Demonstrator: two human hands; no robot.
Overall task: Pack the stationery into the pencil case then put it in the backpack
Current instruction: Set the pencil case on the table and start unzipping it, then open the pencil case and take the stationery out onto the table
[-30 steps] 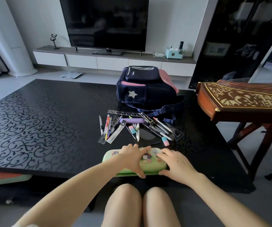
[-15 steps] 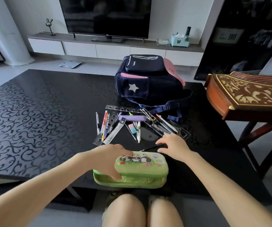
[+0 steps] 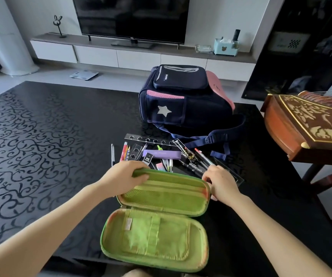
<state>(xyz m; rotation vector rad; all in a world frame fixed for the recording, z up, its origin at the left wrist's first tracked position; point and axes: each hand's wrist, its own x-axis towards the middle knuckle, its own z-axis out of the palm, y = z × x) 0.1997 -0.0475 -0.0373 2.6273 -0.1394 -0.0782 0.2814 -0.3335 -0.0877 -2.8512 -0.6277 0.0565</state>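
A green pencil case [image 3: 157, 234] lies wide open at the table's near edge, its two halves showing mesh and fabric pockets with nothing in them. My left hand [image 3: 123, 178] grips the far-left rim of the raised lid half. My right hand [image 3: 221, 182] rests at the lid's right end, fingers curled against its edge. Just beyond the case lies the stationery: several pens and pencils [image 3: 125, 152], a clear stencil ruler [image 3: 151, 139], a purple box [image 3: 165, 154], more pens [image 3: 197, 160]. A navy and pink backpack [image 3: 183, 100] with a star lies behind them.
The black patterned table [image 3: 41, 146] stretches left. A carved wooden instrument [image 3: 309, 124] on a stand sits at the right, close to the table's edge. Backpack straps [image 3: 217, 138] trail toward the pens. A TV unit [image 3: 137, 50] stands against the far wall.
The closed case has been opened flat; its lid swung away from me. My left hand moved from the case's top to the lid's rim, my right from the table to the lid's right end.
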